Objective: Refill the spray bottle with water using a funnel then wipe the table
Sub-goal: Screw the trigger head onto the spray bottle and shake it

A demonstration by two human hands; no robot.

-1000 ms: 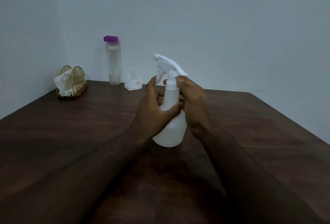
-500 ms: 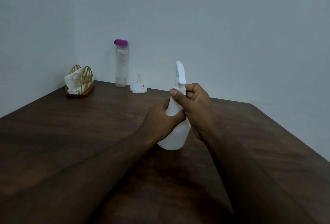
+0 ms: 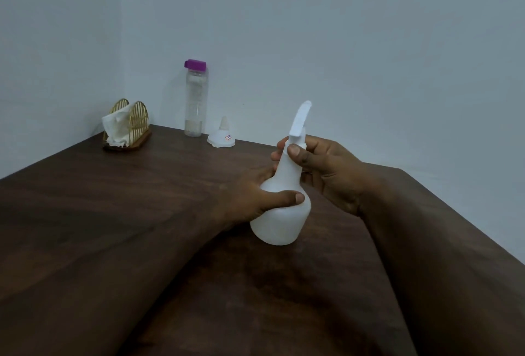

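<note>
The right hand (image 3: 331, 169) pinches the collar of the white spray head (image 3: 299, 125), thumb in front and fingers curled behind it, while the left hand (image 3: 252, 199) grips the spray bottle (image 3: 279, 213) lower down, thumb laid across its shoulder and fingers wrapped round the far side. The bottle stands on the dark wooden table (image 3: 113, 213) between the two hands, long axis close to upright, with the head rising above the right fingers and its nozzle end tipped up and slightly rightward; whether the collar is loosened is hard to judge from here. Well beyond the left fingers, by the wall, sit an inverted white funnel (image 3: 221, 137), a purple-capped water bottle (image 3: 195, 100) just left of it, and farther left a gold napkin holder (image 3: 127, 125) with tissues.
</note>
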